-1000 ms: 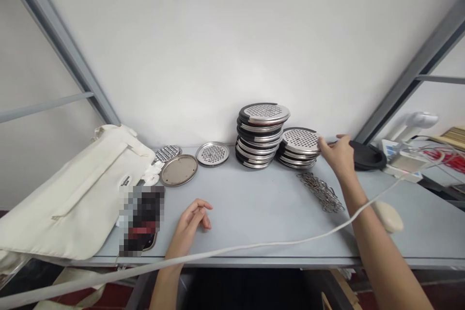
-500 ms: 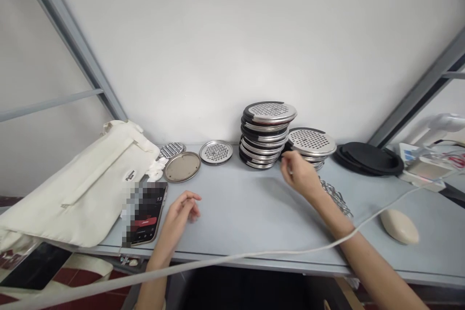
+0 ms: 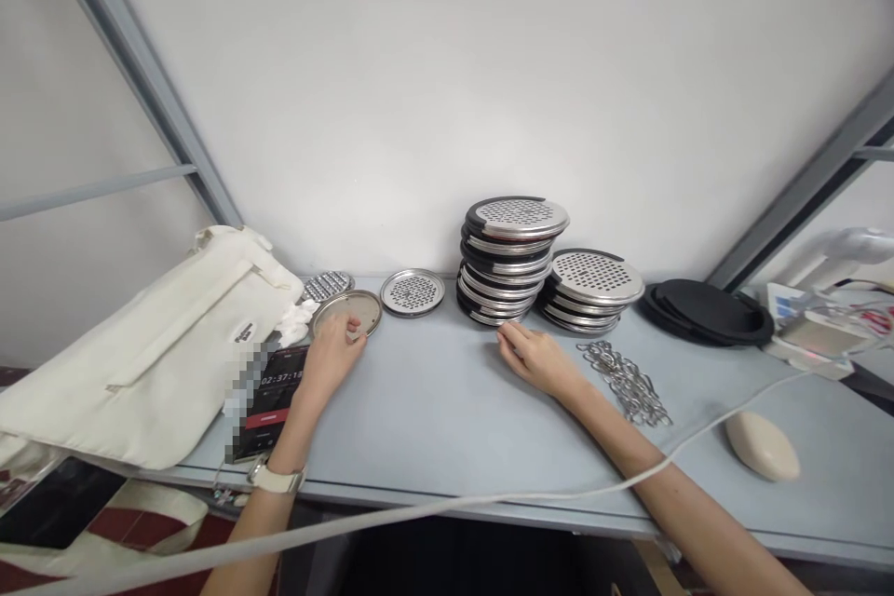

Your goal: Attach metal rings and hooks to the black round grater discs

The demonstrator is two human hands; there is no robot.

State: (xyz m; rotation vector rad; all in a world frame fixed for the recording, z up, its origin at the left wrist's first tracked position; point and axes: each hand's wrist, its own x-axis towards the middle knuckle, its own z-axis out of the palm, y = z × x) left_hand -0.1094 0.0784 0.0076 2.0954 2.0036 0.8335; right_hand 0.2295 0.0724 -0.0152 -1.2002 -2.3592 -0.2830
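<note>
My left hand [image 3: 333,349] reaches forward at the left, its fingers curled over the near rim of a plain round metal tray [image 3: 353,303] lying on the grey table [image 3: 433,410]. My right hand [image 3: 535,358] lies on the table with its fingers stretched toward the foot of a tall stack of perforated steel discs with black rims [image 3: 513,261]; it holds nothing. A shorter stack of the same discs [image 3: 593,289] stands just to the right. A single perforated disc [image 3: 413,291] lies between the tray and the tall stack.
A white cloth bag [image 3: 140,354] and a phone [image 3: 269,400] lie at the left. A pile of metal rings [image 3: 625,380], stacked black rims [image 3: 709,309] and a beige oval object [image 3: 761,445] sit to the right. A white cable [image 3: 419,507] runs along the front edge.
My left hand has moved forward from the table's middle onto the round tray's rim. My right hand has come back from the short stack and settled in front of the tall stack.
</note>
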